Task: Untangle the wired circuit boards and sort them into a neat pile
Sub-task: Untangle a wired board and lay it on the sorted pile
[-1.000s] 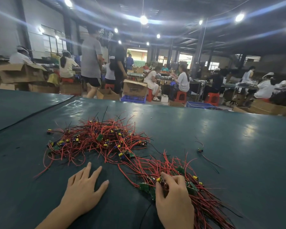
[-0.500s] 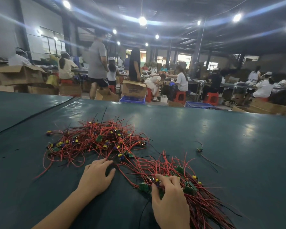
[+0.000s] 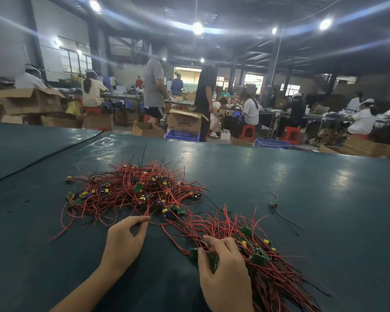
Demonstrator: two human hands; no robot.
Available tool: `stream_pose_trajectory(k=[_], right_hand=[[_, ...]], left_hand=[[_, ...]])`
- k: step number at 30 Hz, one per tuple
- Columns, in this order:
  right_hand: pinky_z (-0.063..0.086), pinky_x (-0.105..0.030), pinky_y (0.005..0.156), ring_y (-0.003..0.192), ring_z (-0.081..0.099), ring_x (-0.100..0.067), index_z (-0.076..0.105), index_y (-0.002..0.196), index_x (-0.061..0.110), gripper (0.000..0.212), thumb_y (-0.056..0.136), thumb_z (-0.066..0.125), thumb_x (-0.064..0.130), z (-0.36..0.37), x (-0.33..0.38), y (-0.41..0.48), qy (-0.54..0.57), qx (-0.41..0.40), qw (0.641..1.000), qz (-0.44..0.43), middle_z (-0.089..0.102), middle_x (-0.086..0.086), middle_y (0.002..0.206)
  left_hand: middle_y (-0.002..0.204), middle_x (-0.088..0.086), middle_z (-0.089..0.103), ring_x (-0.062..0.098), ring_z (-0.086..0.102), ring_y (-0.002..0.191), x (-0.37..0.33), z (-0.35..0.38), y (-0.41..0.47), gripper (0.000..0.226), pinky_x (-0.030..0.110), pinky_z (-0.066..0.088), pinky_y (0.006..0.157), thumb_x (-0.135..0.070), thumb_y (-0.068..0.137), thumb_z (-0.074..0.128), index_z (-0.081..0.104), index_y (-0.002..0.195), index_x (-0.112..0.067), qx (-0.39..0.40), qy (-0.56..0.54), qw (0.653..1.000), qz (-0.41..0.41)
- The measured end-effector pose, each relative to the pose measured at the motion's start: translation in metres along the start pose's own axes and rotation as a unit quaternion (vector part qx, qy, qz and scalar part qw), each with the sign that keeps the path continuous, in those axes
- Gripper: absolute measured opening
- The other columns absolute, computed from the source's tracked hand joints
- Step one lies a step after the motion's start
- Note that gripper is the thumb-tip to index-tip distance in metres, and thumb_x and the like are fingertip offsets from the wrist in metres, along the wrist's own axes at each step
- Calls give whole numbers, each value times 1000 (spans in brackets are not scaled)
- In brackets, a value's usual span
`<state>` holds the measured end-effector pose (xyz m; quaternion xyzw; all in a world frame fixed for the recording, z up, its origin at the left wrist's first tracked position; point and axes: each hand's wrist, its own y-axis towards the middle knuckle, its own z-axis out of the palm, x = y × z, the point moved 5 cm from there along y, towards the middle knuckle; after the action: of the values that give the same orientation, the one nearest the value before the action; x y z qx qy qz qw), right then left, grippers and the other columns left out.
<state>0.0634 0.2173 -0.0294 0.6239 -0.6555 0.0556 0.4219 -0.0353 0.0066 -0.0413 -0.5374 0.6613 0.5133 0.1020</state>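
An open cardboard box (image 3: pixel 185 122) stands on the floor past the far edge of the table (image 3: pixel 302 188), its contents hidden; a blue slatted crate (image 3: pixel 182 135) sits just beside it. Smooth dark green sheeting covers the table and shines under the ceiling lamps of a workshop hall, where people sit on red stools (image 3: pixel 248 131). On the table lies a tangled heap (image 3: pixel 133 194) of thin red wires, small green boards and yellow parts. Nearer, to the right, is a pile (image 3: pixel 268 266) with its wires roughly aligned. The left hand (image 3: pixel 124 242) pinches a red wire (image 3: pixel 147 213) at the heap's near edge. The right hand (image 3: pixel 225 273) curls its fingers round boards in the pile. A stray board (image 3: pixel 274 204) lies apart, further right
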Motion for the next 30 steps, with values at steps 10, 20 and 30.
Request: stream_pose_trajectory(k=[10, 20, 30], right_hand=[[34, -9, 58, 61, 44, 5, 53, 124, 46, 35, 90, 59, 38, 13, 15, -8, 40, 44, 994, -93, 50, 20, 92], [36, -6, 69, 85, 52, 5, 66, 108, 39, 24, 87, 55, 34, 17, 22, -11, 34, 88, 982, -162, 53, 17, 94], [49, -15, 55, 62, 58, 2, 77, 97, 15, 17, 88, 64, 22, 5, 23, -7, 122, -66, 971, -193, 63, 13, 80]], left_hand=[[66, -7, 70, 7, 66, 67, -61, -17, -46, 14, 21, 51, 65, -13, 71, 64, 71, 64, -23, 8, -198, 980, 26], [92, -23, 59, 8, 57, 93, -68, 20, -70, 51, 46, 49, 87, 9, 90, 51, 60, 92, -41, 235, -229, 941, 84], [129, -32, 46, -9, 37, 122, -37, 17, -52, 50, 12, 19, 102, -65, 85, 49, 47, 131, -46, 259, 112, 936, 211]])
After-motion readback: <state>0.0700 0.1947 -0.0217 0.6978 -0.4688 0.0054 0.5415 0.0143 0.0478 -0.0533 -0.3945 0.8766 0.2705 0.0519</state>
